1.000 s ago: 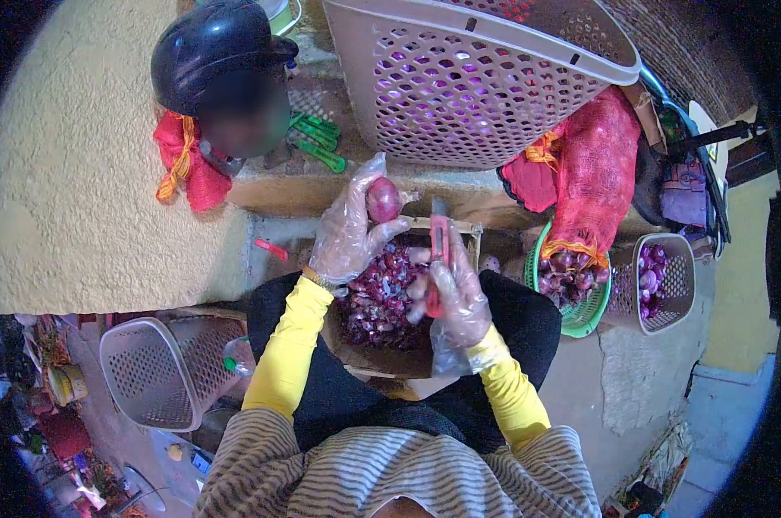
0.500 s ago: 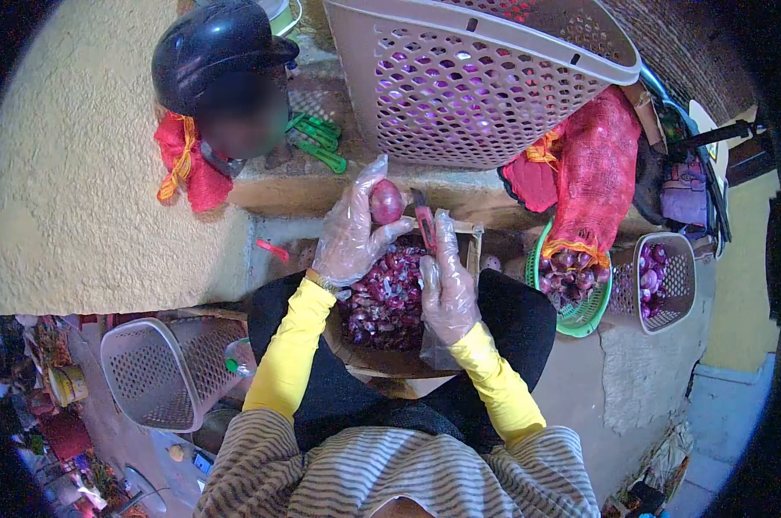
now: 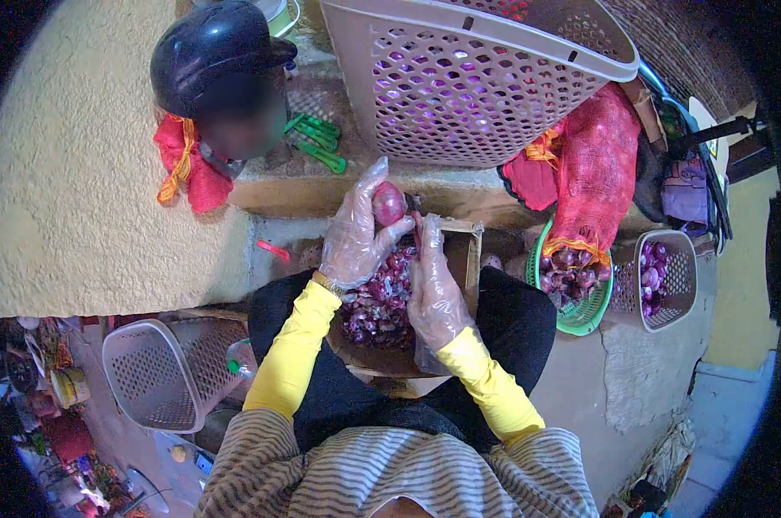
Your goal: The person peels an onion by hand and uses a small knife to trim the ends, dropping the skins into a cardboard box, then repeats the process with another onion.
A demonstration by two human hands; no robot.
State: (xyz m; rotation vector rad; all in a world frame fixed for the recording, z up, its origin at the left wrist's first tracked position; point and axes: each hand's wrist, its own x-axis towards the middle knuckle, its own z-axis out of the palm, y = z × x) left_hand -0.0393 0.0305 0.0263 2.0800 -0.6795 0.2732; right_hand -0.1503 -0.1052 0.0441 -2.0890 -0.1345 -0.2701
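In a clear plastic glove, my left hand [image 3: 352, 237] grips a red onion [image 3: 390, 205] between thumb and fingers. My right hand [image 3: 438, 298], gloved too, is closed on a small knife with a red handle [image 3: 418, 226]. Its blade tip points away from me, right beside the onion. Below both hands, a wooden crate [image 3: 474, 263] between my knees holds a heap of purple onion skins and pieces [image 3: 373, 311]. My right hand covers part of that heap.
A large perforated basket [image 3: 485, 95] of onions stands ahead. To the right are a red mesh sack [image 3: 599, 164], a green basket [image 3: 580, 324] and a smaller onion crate [image 3: 680, 289]. A dark helmet [image 3: 209, 56] and green-handled tools [image 3: 317, 138] lie on the ledge; another basket [image 3: 153, 371] sits left.
My right hand has moved left and turned, bringing the knife closer to the onion. My left hand has shifted slightly right, still gripping the onion.
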